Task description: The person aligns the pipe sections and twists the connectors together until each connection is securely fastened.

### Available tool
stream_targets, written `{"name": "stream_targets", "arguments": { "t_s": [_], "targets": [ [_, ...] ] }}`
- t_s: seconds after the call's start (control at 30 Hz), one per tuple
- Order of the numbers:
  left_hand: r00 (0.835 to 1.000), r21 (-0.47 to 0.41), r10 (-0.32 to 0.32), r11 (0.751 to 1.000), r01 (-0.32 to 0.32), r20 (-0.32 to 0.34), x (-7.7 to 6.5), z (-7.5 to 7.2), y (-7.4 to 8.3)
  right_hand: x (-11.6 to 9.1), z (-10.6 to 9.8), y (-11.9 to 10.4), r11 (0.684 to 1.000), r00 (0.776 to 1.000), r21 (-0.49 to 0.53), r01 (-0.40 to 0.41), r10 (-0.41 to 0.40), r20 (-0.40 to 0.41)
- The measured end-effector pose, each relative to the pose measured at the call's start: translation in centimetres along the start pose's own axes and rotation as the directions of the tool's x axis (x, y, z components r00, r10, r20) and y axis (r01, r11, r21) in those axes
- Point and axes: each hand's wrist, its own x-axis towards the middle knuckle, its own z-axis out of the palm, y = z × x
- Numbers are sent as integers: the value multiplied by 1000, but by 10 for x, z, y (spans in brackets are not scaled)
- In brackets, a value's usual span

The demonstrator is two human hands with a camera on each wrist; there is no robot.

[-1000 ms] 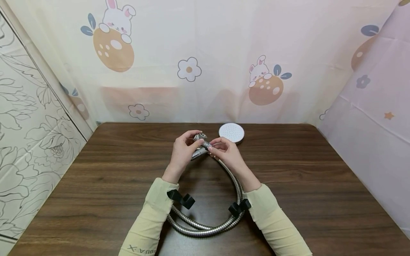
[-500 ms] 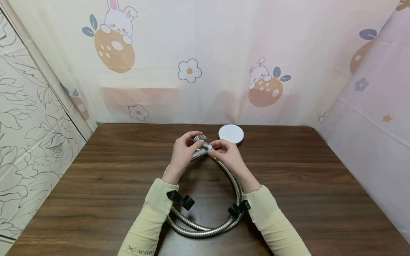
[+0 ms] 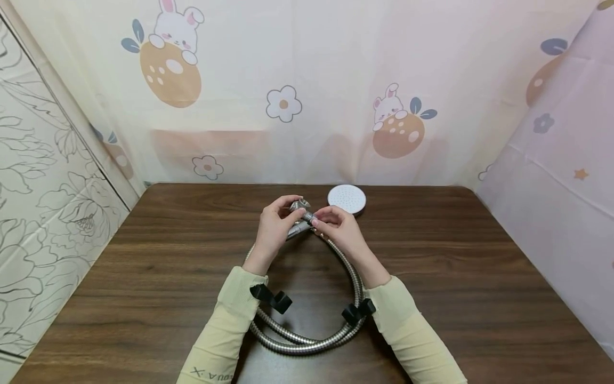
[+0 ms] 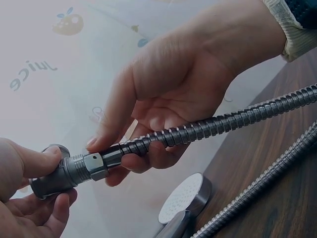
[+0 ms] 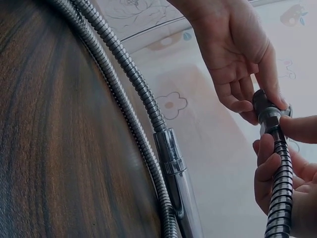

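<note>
My left hand [image 3: 274,226] grips a metal fitting [image 4: 49,182] between thumb and fingers, its threaded end facing my right hand [image 3: 339,229]. That right hand pinches the hex nut [image 4: 96,166] and collar at the end of a ribbed metal shower hose [image 4: 198,130]. In the left wrist view the nut sits at the fitting's threads, some of which show beside it. Behind both hands lies a shower head [image 3: 346,199] with a white, dotted face. Its chrome handle [image 5: 181,196] joins the hose's other end, as the right wrist view shows.
The hose loops on the brown wooden table [image 3: 479,298] between the forearms. Black wrist mounts [image 3: 271,298] on both sleeves hang over the coil. A patterned curtain [image 3: 326,64] rises behind the table's far edge.
My right fingers opened slightly and slid back, baring the nut half a second ago, then closed over it again. My left hand and the fitting have stayed in place.
</note>
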Motion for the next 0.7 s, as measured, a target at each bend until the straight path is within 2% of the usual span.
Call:
{"name": "stream_targets", "arguments": {
  "t_s": [0.23, 0.57, 0.7],
  "targets": [
    [1000, -15, -1, 1000, 1, 0, 12, 4, -27, 0, 0, -1, 999, 1000, -46, -26, 25, -13],
    [999, 8, 26, 1000, -26, -18, 12, 5, -28, 1, -2, 3, 998, 1000, -65, -6, 4, -27],
    [999, 12, 25, 1000, -25, -20, 13, 5, -28, 1, -2, 2, 1000, 1000, -28, -2, 2, -23]
  ]
}}
